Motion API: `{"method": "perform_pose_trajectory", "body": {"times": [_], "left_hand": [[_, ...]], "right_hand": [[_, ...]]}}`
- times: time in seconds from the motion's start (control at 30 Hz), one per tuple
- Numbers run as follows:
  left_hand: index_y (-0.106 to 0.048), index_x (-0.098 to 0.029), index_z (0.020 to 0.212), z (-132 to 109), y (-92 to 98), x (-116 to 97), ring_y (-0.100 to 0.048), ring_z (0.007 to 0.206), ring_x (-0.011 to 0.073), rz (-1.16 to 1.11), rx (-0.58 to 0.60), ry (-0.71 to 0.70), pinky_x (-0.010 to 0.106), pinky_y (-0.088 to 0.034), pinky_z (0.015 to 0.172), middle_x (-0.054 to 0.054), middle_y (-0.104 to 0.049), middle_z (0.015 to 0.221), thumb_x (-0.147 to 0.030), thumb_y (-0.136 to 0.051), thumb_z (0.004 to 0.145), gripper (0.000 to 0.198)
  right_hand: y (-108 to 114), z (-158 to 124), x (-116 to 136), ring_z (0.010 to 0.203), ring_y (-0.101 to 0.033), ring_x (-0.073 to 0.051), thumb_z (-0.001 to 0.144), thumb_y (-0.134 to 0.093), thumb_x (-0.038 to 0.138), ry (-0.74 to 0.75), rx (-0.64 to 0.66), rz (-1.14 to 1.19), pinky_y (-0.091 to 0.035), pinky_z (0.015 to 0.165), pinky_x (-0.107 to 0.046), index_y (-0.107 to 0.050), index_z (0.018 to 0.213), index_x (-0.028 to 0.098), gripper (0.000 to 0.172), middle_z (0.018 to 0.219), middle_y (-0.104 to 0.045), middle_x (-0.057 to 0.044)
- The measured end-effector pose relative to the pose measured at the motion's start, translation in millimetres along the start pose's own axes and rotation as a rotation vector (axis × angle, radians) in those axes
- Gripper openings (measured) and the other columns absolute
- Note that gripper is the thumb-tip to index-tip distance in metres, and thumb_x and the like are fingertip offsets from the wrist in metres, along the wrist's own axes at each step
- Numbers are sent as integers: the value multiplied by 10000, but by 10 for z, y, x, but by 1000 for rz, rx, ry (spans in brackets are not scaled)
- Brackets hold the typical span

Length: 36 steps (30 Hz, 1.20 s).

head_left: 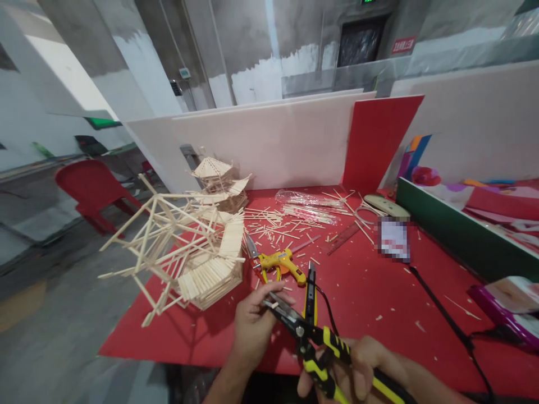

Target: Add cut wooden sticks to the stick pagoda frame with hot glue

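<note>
My right hand (364, 365) is wrapped round the black-and-yellow handles of long-nosed pliers (300, 331), which are partly spread. The pliers' jaws point up and left to my left hand (252, 325). There, my thumb and fingers pinch at the jaw tips, where a small pale wooden stick piece (275, 306) shows; most of it is hidden. Just beyond lie a yellow glue gun (278, 262) and a black-and-yellow utility knife (310, 297). Left of them stands an open frame model of wooden sticks (168, 241) with a stick-covered roof (210, 280).
A finished-looking stick pagoda (214, 179) stands behind. Loose sticks (269, 224), bagged sticks (311, 207) and a ruler (343, 238) lie on the red tabletop (357, 303). A black cable (442, 308) crosses the right side, near a green panel (438, 230). White boards (269, 146) close the back.
</note>
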<state>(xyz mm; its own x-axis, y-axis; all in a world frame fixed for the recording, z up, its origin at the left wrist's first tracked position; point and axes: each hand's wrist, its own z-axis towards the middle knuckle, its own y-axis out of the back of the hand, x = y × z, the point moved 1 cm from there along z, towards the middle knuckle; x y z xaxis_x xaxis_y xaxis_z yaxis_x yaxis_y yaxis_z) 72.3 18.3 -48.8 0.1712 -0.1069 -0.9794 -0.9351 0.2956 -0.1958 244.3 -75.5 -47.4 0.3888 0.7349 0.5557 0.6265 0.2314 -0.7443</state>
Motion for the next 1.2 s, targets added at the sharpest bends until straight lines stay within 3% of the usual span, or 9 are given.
{"method": "perform_pose_trajectory", "body": {"times": [0.17,0.27,0.33,0.43,0.6,0.73,0.9,1.03,1.2], "left_hand": [[-728,-162,905,-17,113,40,-595,455,114,-9,-177,110,176,-410,399,32,-734,667,-308,-823,664,297],[-733,-141,792,-102,185,-13,-542,426,89,61,-206,121,163,-359,372,58,-741,664,-369,-818,674,271],[-760,-146,817,-167,222,-66,-533,456,81,70,-204,97,171,-399,422,63,-745,691,-408,-795,705,287],[-782,-162,862,-244,276,-136,-587,589,113,98,-206,42,181,-452,517,61,-742,742,-431,-764,747,293],[-766,-178,915,-286,327,-173,-543,529,98,85,-159,16,196,-465,522,3,-668,655,-427,-727,792,281],[-748,-163,951,-301,342,-144,-535,458,103,42,-170,34,217,-466,476,9,-676,607,-461,-745,757,355],[-728,-156,919,-386,450,-166,-602,480,136,-1,-183,81,206,-442,399,35,-708,681,-462,-771,727,364],[-691,-169,788,-494,588,-276,-598,527,122,-257,-254,126,211,-490,448,5,-677,698,-398,-807,711,269],[-716,-154,715,-633,745,-433,-609,634,106,-647,-343,266,198,-515,595,11,-674,704,-276,-893,599,244]], "right_hand": [[233,-322,-53,828,-647,-231,525,-586,295,154,-222,-538,-464,698,-300,-644,1206,177,694,947,-697,-80],[547,-581,-31,1085,-606,-308,705,-613,354,267,-812,-1171,-470,877,-410,-513,1371,288,677,1235,-639,-90],[771,-687,-19,1089,-600,-363,765,-570,412,222,-1218,-1508,-456,894,-484,-507,1380,225,646,1221,-631,-155],[1008,-700,-7,963,-639,-387,814,-508,479,67,-1447,-1802,-470,807,-503,-570,1295,117,605,1042,-666,-197],[757,-414,147,1124,-579,-379,867,-521,525,345,-1386,-1969,-437,917,-531,-600,1293,161,565,1238,-622,-182],[202,89,328,981,-663,-251,931,-503,373,513,-998,-1768,-488,853,-390,-682,1145,212,322,1063,-721,-105],[-388,638,352,895,-668,-178,938,-509,289,676,-761,-1683,-484,796,-299,-703,1013,252,212,967,-734,-33],[-724,848,206,875,-650,-153,894,-556,201,1006,-585,-1532,-490,772,-277,-659,1009,236,158,937,-707,-28],[-962,998,84,803,-617,-161,821,-625,100,1456,-521,-1815,-454,773,-337,-653,1015,198,219,874,-696,-31]]}}
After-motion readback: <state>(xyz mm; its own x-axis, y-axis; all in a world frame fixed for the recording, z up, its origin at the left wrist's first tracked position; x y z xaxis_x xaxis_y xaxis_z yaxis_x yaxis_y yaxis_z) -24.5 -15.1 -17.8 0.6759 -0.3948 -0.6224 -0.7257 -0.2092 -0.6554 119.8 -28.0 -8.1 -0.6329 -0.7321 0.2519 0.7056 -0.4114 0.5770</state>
